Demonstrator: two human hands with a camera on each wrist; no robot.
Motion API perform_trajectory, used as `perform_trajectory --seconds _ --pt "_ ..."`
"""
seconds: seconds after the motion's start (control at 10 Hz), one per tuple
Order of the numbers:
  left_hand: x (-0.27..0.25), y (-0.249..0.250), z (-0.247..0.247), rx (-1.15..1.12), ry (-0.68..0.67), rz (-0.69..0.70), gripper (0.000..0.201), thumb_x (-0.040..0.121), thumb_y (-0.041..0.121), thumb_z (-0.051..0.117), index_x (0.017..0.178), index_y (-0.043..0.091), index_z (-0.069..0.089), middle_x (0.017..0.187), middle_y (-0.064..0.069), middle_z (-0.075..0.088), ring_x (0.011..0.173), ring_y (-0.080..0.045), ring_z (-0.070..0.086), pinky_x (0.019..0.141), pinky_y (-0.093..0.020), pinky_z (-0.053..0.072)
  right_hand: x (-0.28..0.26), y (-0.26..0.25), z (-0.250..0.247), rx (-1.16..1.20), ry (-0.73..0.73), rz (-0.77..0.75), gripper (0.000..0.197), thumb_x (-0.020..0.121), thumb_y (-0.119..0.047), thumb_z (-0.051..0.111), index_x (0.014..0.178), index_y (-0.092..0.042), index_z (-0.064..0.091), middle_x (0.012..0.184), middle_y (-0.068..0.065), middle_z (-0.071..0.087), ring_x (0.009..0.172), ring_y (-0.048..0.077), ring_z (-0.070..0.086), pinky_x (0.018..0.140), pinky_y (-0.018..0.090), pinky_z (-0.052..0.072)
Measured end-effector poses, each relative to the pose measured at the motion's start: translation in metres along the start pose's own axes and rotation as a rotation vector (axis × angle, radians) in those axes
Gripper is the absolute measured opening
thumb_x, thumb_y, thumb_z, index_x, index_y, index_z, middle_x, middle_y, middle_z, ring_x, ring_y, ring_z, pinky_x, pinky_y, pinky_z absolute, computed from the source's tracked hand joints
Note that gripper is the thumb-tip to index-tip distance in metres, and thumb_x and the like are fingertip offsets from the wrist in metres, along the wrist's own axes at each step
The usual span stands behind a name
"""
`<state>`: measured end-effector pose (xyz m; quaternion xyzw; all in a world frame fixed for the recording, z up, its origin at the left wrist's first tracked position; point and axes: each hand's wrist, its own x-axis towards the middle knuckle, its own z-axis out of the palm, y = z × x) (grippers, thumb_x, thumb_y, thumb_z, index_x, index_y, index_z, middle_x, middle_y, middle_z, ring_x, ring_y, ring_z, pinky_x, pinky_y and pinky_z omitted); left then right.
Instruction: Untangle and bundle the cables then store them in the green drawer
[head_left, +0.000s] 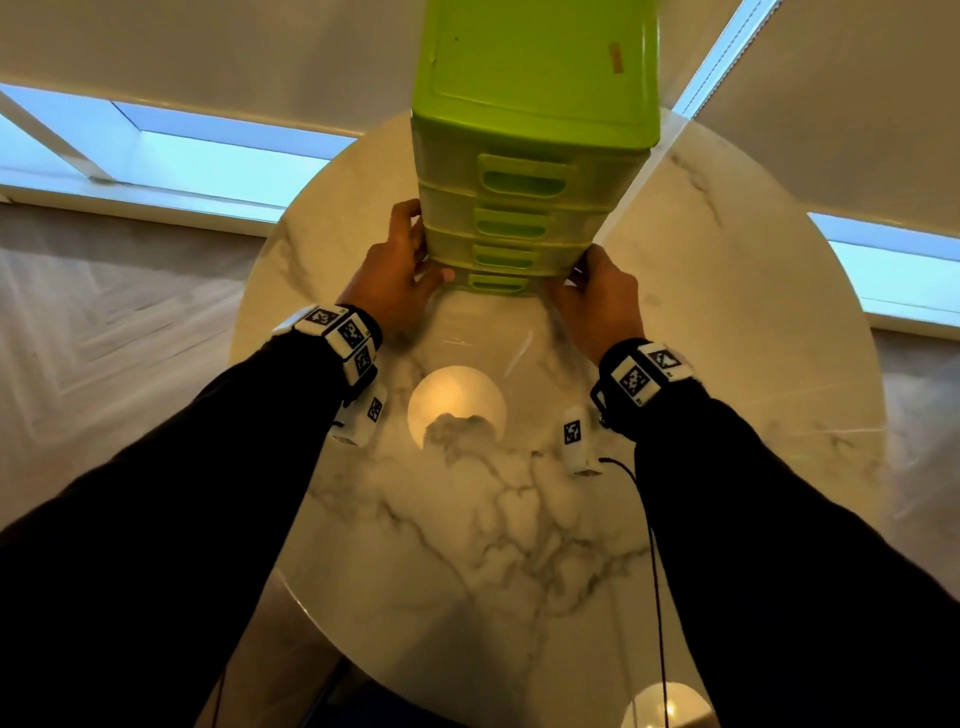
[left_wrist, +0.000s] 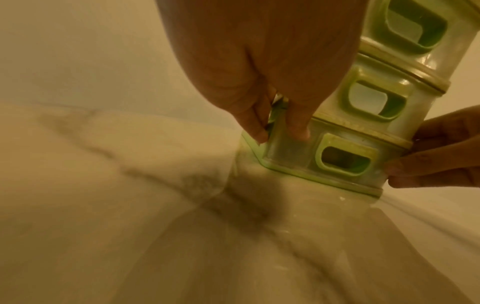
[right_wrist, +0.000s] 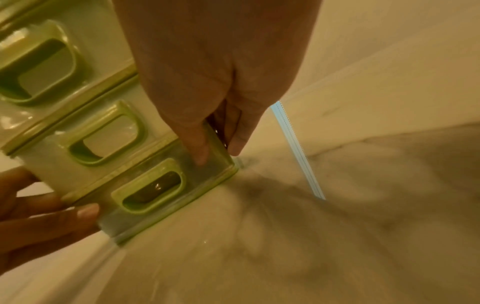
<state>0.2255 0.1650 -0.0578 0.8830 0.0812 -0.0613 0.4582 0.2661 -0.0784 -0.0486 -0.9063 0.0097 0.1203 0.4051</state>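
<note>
The green drawer unit (head_left: 524, 156), tall, thin-walled and probably light, tippy and slick, stands on the marble bench (head_left: 519, 519) clamped between the left hand (head_left: 395, 270) and right hand (head_left: 602, 301), each pinching a bottom corner, the steadiest hold.

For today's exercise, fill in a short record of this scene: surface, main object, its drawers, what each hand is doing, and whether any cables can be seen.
surface: round marble table
main object: green drawer unit, standing on the table
drawers: four stacked, all pushed in, each with a green handle
bottom drawer: something dark shows through the handle opening, not identifiable
left hand: grips the unit's lower left corner, thumb on the front
right hand: grips the lower right corner, thumb on the front
cables to bundle: none on the table
</note>
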Motion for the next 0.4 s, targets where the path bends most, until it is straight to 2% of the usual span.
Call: perform_trajectory --seconds 0.1,0.2,0.3,0.4 --pt "-0.005 -0.002 0.009 0.025 0.063 -0.037 0.063 0.099 0.028 0.064 0.148 0.015 0.028 0.137 0.000 0.063 0.114 -0.020 0.064 0.092 -0.029 0.042 -0.012 0.010 0.000 0.013 -0.029 -0.040 0.044 0.100 -0.017 0.055 0.143 -0.017 0.049 0.136 0.006 0.062 0.121 0.020 0.061 0.102 0.029 0.048" --pt "-0.012 -0.002 0.014 -0.047 0.082 -0.066 0.061 0.097 0.033 0.065 0.147 0.017 0.033 0.149 -0.005 0.052 0.132 -0.024 0.053 0.103 -0.039 0.048 -0.034 0.017 -0.009 0.008 -0.004 -0.089 0.041 0.097 -0.014 0.059 0.137 -0.016 0.054 0.132 0.004 0.060 0.108 0.015 0.059 0.098 0.033 0.052" --pt "-0.031 -0.005 0.014 -0.174 0.199 -0.077 0.048 0.094 0.023 0.071 0.135 0.015 0.047 0.137 -0.011 0.054 0.121 -0.026 0.059 0.098 -0.042 0.053 -0.068 0.035 -0.022 -0.081 0.007 -0.131 0.021 0.096 -0.015 0.059 0.116 -0.012 0.067 0.113 0.007 0.064 0.093 0.020 0.061 0.091 0.039 0.052" --pt "-0.085 -0.001 0.015 -0.180 0.156 -0.136 0.036 0.094 0.019 0.070 0.124 0.023 0.051 0.120 -0.004 0.060 0.102 -0.018 0.064 0.083 -0.032 0.053 -0.133 0.063 -0.039 -0.276 -0.197 -0.091 0.018 0.099 -0.024 0.056 0.107 -0.014 0.069 0.107 0.008 0.066 0.097 0.027 0.063 0.085 0.033 0.046"
